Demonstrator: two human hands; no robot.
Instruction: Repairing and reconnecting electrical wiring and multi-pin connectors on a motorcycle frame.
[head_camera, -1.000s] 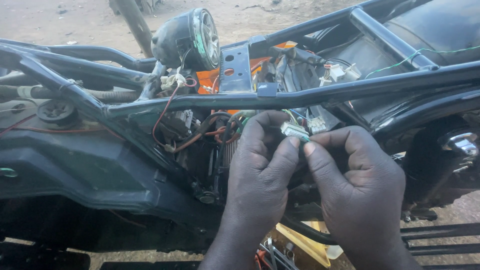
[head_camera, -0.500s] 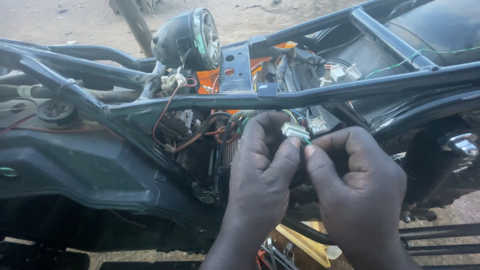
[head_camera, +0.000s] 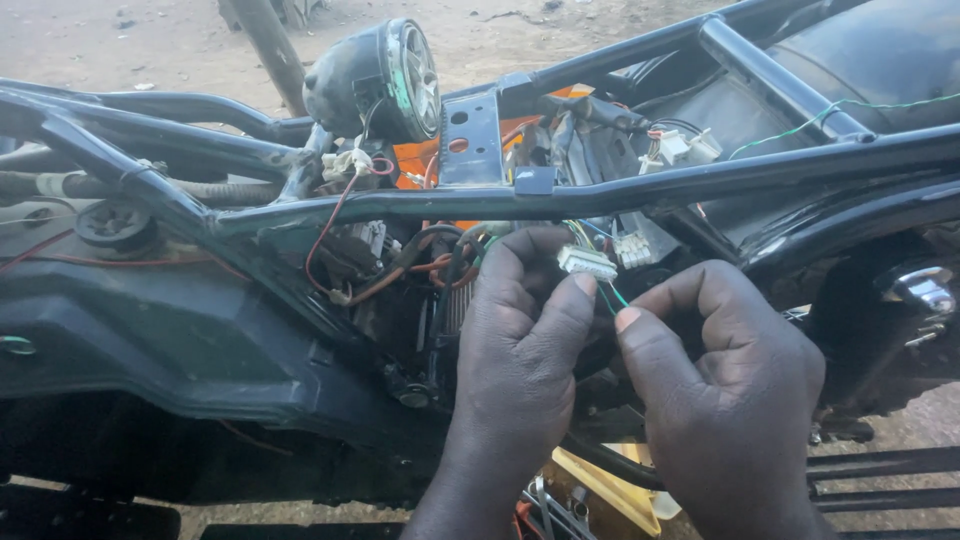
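My left hand (head_camera: 520, 350) pinches a small white plastic wire connector (head_camera: 587, 262) between thumb and fingers, just under the black frame tube (head_camera: 560, 200) of a stripped motorcycle. My right hand (head_camera: 725, 390) is beside it, thumb and forefinger closed on the thin green wires (head_camera: 611, 296) that run out of the connector. Both hands are in front of the tangle of red and orange wiring (head_camera: 420, 270) inside the frame.
A round black speaker (head_camera: 385, 80) sits on top of the frame. More white connectors (head_camera: 680, 148) lie at upper right, with a loose green wire (head_camera: 830, 110). A black side panel (head_camera: 170, 340) fills the left. A yellow object (head_camera: 600, 490) lies below. Sandy ground lies behind.
The right hand's fingers have slid slightly down from the connector onto its green wires. The left hand keeps its hold; the connector has barely moved.
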